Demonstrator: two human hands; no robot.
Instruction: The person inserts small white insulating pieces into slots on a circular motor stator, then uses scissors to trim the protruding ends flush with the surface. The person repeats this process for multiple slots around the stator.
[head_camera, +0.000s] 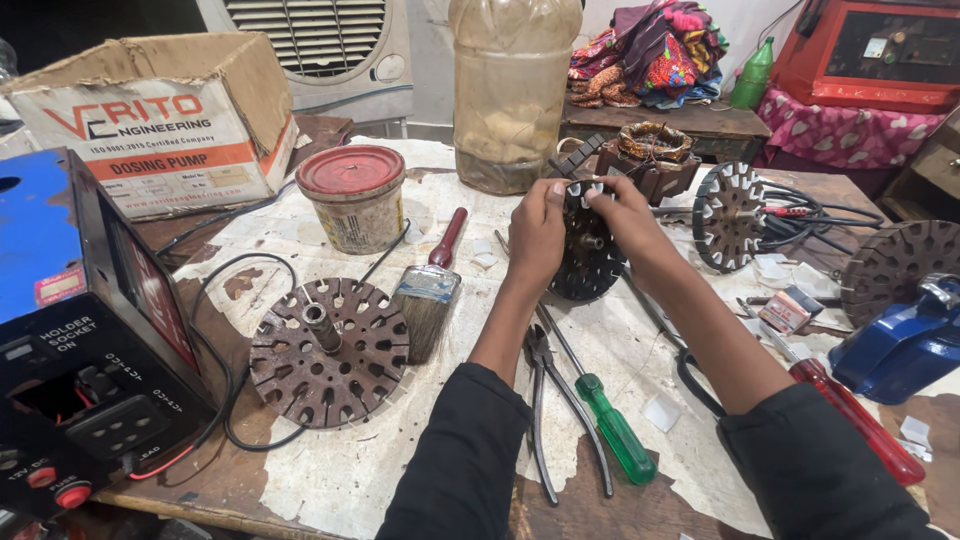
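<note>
Stator core, a dark round slotted metal disc, stands on its edge at the middle of a worn workbench, held upright between two hands. The left hand grips the disc's left upper rim, fingers curled over the top edge. The right hand pinches the top rim from the right, fingertips pressed at the slots where pale insulation strips show. Both forearms reach in from the near edge in black sleeves.

Just near the disc, between the arms, lie pliers and a green-handled screwdriver, side by side on the peeling white tabletop. A red-handled screwdriver lies to the right of the right arm.

To the left, a second slotted core lies flat with a short shaft standing from its centre. A paintbrush with a dark red handle rests just right of it. Farther left and beyond sits a small tin with a red lid, and behind that a cardboard box. At the near left edge stands a blue and black electrical unit with cables trailing across the table.

Far from the hands, a large clear plastic jar stands behind the held disc. To the right, another core stands on edge, a further one lies partly in view, and a blue vise sits at the right edge.
</note>
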